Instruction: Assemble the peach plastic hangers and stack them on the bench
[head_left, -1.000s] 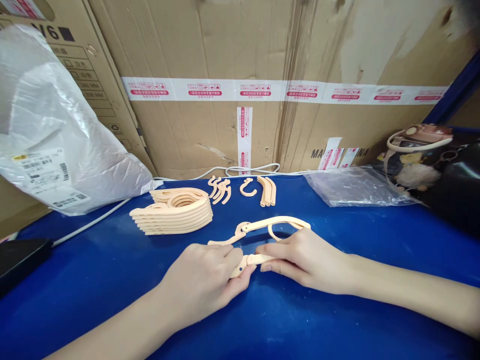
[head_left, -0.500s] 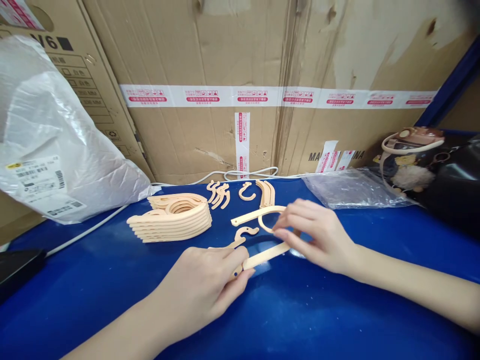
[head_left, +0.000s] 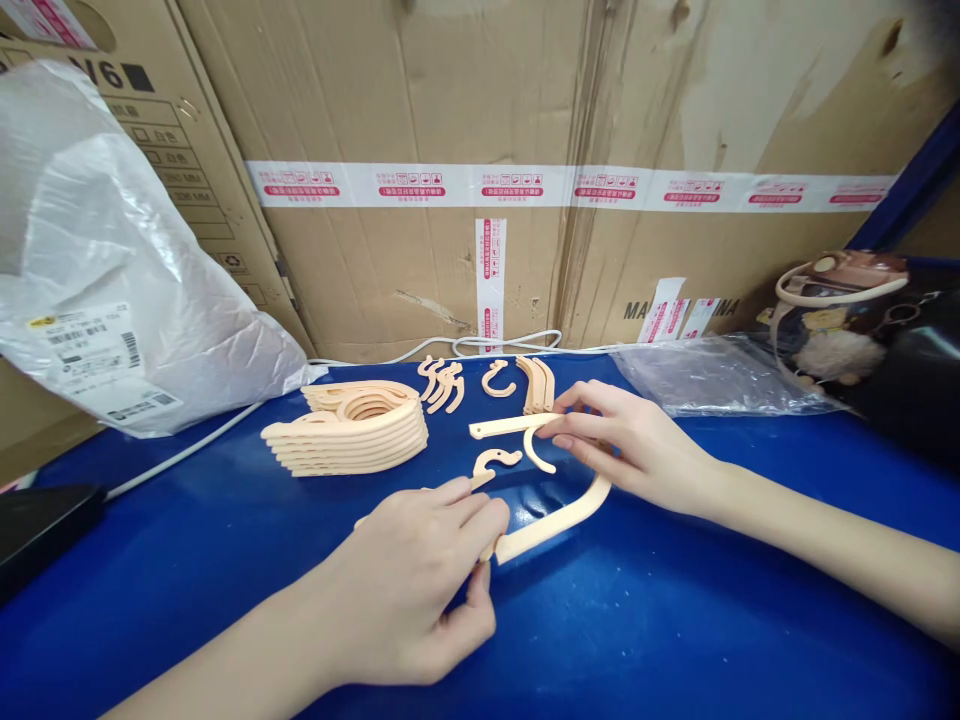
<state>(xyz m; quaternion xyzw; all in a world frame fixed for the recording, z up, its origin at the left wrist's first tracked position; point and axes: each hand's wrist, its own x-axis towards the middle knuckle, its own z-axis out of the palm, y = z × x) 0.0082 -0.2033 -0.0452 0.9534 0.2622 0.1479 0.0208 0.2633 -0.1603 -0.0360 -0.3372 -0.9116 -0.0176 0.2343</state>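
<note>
A beige plastic folding hanger is between my hands. My left hand (head_left: pixel 427 575) is closed on its joint, covering most of that spot. Above those fingers a beige hook (head_left: pixel 495 462) sticks up. From the joint a curved hanger arm (head_left: pixel 555 520) runs right and bends up to my right hand (head_left: pixel 637 440). That hand pinches the arm near the bend, and its fingers hide part of it. A straight end with a small hole (head_left: pixel 510 425) and a curved inner strip (head_left: pixel 536 452) reach left from the right fingers.
Left of the hands stands a stack of folded beige hangers (head_left: pixel 352 440). Behind lie several loose hooks (head_left: pixel 442 385), a single hook (head_left: pixel 497 380) and curved pieces (head_left: pixel 535 385). A white parcel bag (head_left: pixel 135 270), clear plastic bag (head_left: pixel 720 375), bottle (head_left: pixel 836 310) and cable (head_left: pixel 420 348) surround them.
My right fingers have shifted along the hanger, showing more of the arm's bend. The arm's near end has dropped slightly at my left hand. The view has shifted a little.
</note>
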